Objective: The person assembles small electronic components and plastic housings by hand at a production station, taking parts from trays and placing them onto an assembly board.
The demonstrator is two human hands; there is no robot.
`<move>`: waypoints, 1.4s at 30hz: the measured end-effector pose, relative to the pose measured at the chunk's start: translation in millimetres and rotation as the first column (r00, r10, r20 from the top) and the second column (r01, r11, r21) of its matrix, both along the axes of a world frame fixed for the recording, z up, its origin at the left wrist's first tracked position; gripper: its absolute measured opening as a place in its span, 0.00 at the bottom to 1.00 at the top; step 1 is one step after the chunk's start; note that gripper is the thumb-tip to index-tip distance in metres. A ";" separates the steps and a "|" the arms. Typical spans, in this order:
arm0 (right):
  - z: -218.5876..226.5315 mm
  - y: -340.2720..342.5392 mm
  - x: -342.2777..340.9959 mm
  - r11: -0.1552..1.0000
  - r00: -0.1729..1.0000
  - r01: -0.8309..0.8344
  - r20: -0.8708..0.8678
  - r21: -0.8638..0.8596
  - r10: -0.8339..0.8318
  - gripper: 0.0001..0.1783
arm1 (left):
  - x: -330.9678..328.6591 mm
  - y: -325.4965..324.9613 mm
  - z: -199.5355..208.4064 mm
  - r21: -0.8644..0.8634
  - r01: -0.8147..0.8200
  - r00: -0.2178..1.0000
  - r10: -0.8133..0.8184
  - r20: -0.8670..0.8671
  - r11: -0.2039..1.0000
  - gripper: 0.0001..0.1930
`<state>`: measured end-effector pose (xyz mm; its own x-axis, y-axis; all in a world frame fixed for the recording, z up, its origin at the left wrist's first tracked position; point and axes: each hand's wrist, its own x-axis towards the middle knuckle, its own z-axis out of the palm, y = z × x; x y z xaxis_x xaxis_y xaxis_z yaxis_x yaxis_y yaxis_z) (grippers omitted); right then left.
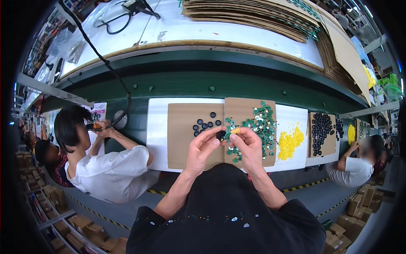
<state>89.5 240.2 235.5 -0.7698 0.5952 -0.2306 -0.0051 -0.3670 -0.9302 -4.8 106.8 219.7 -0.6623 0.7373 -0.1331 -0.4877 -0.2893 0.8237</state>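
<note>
My left hand pinches a small round black cap between thumb and fingers, above the cardboard. Close beside it, my right hand has its thumb and fingers pressed together. A pale yellow, tube-like piece shows at those fingertips; whether it is held or worn on a finger I cannot tell. Small green circuit boards lie scattered on a cardboard sheet under and beyond the right hand. Several loose black caps rest on another cardboard sheet to the left.
A pile of small yellow parts lies right of the boards. Farther right, many black caps cover another sheet. A green conveyor belt runs beyond the table. People work at both sides. Cardboard sheets are stacked on the far bench.
</note>
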 end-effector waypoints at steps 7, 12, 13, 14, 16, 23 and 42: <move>4.0 -21.9 -5.3 0.997 0.997 0.067 -0.034 -0.030 -0.068 0.08 | 5.6 -0.3 10.4 -0.024 -0.015 0.998 0.013 -0.065 1.000 0.22; 7.5 -20.5 4.8 0.977 0.985 0.159 -0.041 -0.142 -0.166 0.06 | 19.2 7.9 4.5 -0.001 -0.038 0.995 0.038 -0.089 0.999 0.22; 8.0 -17.8 7.6 0.975 0.987 0.144 -0.042 -0.169 -0.153 0.06 | 22.2 9.6 4.7 -0.006 -0.045 0.993 0.044 -0.108 0.999 0.22; 8.7 -14.7 10.4 0.972 0.989 0.128 -0.043 -0.196 -0.139 0.05 | 25.1 11.3 5.0 -0.012 -0.053 0.990 0.051 -0.128 0.999 0.22; 10.4 -8.2 16.0 0.964 0.993 0.093 -0.046 -0.249 -0.108 0.04 | 30.8 14.9 6.2 -0.023 -0.071 0.984 0.066 -0.167 0.997 0.22; 16.2 18.8 38.0 0.991 0.998 -0.006 -0.054 0.137 0.014 0.04 | 45.9 23.6 18.2 -0.080 -0.115 0.977 0.098 -0.188 0.990 0.21; 6.1 -20.0 13.0 0.493 0.988 0.126 -0.063 0.861 -0.143 0.08 | 10.4 12.2 10.1 0.033 -0.021 0.997 0.018 0.076 0.999 0.19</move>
